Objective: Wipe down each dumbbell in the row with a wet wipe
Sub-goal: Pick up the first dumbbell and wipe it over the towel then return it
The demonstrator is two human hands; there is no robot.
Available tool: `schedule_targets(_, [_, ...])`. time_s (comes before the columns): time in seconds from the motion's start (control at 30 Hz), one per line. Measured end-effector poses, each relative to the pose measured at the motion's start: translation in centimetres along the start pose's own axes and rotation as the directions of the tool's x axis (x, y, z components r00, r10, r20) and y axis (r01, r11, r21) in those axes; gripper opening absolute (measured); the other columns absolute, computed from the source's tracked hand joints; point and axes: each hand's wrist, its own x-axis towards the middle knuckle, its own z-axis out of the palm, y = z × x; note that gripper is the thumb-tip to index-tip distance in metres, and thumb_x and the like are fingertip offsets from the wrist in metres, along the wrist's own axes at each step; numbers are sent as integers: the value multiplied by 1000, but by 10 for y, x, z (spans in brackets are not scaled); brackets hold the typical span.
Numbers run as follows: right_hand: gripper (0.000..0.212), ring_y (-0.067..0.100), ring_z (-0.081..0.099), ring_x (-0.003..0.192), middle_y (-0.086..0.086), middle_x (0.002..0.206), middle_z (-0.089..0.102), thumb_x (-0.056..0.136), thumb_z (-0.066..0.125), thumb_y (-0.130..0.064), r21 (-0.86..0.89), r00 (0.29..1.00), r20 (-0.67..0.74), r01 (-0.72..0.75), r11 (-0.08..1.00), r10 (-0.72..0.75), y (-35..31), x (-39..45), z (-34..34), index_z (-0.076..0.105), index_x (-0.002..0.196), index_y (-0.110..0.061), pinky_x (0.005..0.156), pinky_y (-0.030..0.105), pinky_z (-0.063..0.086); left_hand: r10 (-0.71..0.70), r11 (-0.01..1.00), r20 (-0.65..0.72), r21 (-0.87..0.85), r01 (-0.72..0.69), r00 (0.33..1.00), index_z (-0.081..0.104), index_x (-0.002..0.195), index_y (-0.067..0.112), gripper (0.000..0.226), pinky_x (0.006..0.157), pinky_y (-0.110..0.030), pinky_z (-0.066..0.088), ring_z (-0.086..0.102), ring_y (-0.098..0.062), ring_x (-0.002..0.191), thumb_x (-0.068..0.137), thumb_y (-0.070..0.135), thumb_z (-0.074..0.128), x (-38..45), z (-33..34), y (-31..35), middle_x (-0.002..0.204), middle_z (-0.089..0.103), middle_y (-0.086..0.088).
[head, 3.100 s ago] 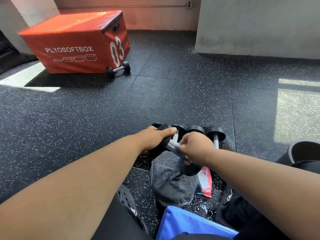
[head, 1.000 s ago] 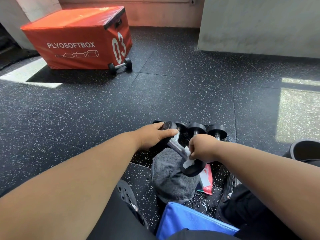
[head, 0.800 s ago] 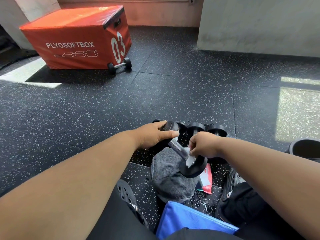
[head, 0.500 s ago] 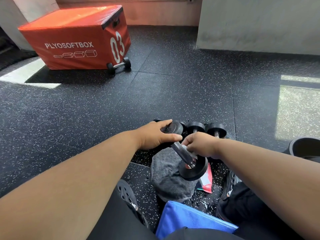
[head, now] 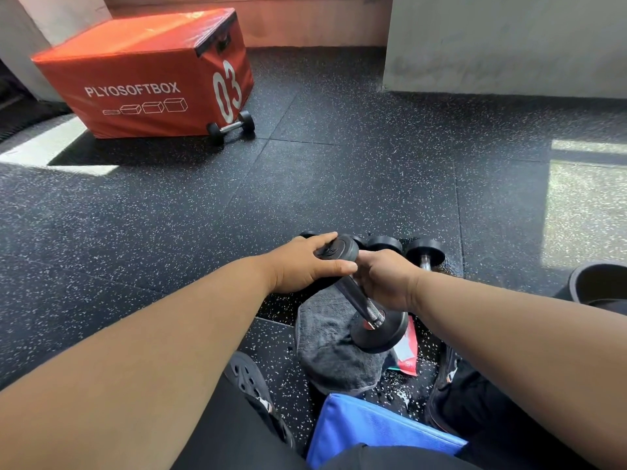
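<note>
The black-ended dumbbell (head: 361,296) with a chrome handle was tilted, its near head low over the floor. Behind it, the row (head: 407,247) (partly hidden) lay side by side.

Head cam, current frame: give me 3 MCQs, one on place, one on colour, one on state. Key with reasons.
1. Where does the lone dumbbell lie?
A. beside the plyo box
B. on the grey towel
C. on the blue bag

2. What colour is the plyo box?
A. blue
B. orange-red
C. green

3. How is the held dumbbell positioned?
A. flat in the row
B. tilted, lower head on the grey towel
C. lifted well above the floor

Key:
1 A: it sits at the box's corner by the "03".
2 B: orange-red cover, white print.
3 B: left hand grips the upper head, right hand wraps the bar, lower head rests on the grey towel.
</note>
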Motion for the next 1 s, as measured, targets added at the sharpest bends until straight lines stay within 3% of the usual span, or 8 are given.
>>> schedule_targets(0.1, [27, 27, 76, 108, 18, 119, 77, 102, 56, -8, 10, 998, 69, 6, 1000, -7, -1, 2, -1, 81, 111, -3, 86, 31, 62, -9, 1000, 0, 7, 9, 1000, 31, 167, 45, 98, 109, -26, 28, 43, -26, 149, 84, 73, 76, 1, 1, 3, 161, 38, -6])
schedule_targets(0.2, [24, 29, 72, 93, 18, 103, 76, 101, 55, 1, -84, 1000, -18, -12, 996, 10, 3, 8, -7, 74, 115, 5, 70, 27, 59, 4, 1000, 15, 10, -4, 1000, 30, 166, 48, 100, 116, -33, 30, 42, -28, 151, 81, 78, 75, 2, 1, 2, 161, 37, -7])
schedule_targets(0.33, [26, 22, 61, 79, 14, 87, 69, 94, 59, 6, -428, 995, -81, -88, 900, 59, 10, 12, -27, 80, 91, -8, 67, 32, 50, 1, 1000, 27, 29, -2, 1000, 29, 166, 51, 101, 120, -40, 30, 40, -29, 152, 80, 82, 73, 2, -3, -5, 165, 35, -7])
schedule_targets(0.43, [29, 14, 67, 76, 10, 95, 80, 93, 63, 8, -579, 990, -99, -138, 804, 98, 7, 7, -33, 84, 97, -10, 67, 27, 52, 22, 1000, 35, 19, -22, 999, 30, 166, 49, 100, 118, -35, 31, 39, -24, 153, 82, 76, 76, 1, -7, -6, 167, 36, -3])
schedule_targets(0.63, [33, 10, 65, 74, 2, 82, 79, 87, 59, 1, -920, 991, -71, -110, 376, 116, 6, 3, -35, 83, 87, -22, 83, 36, 57, 64, 997, 125, 32, -68, 990, 29, 166, 50, 104, 116, -30, 30, 39, -15, 150, 79, 60, 86, -3, -16, -8, 168, 35, 5])
schedule_targets(0.73, [44, 6, 62, 62, 3, 78, 79, 79, 52, 5, -973, 985, -39, -76, 218, 169, 9, 3, -27, 81, 82, -28, 72, 30, 54, 88, 996, 191, -52, -79, 978, 31, 167, 43, 98, 109, -16, 39, 48, -8, 140, 89, 30, 88, -6, -18, -7, 160, 44, 9])
schedule_targets(0.87, [54, 9, 63, 59, 6, 75, 77, 75, 45, 13, -936, 964, -2, -96, 340, 265, 10, 3, -28, 82, 87, -24, 71, 32, 53, 109, 992, 241, -82, -92, 964, 33, 165, 49, 105, 121, -31, 40, 55, -6, 137, 80, 28, 91, -6, -19, -4, 159, 49, 9])
schedule_targets(1.0, [41, 18, 66, 68, 13, 84, 72, 85, 48, 18, -764, 960, 11, -174, 621, 281, 12, 6, -32, 77, 95, -9, 68, 33, 54, 119, 993, 247, -52, -109, 962, 32, 165, 50, 101, 106, -14, 42, 54, 10, 123, 87, 19, 87, -9, -20, 0, 154, 49, 14])
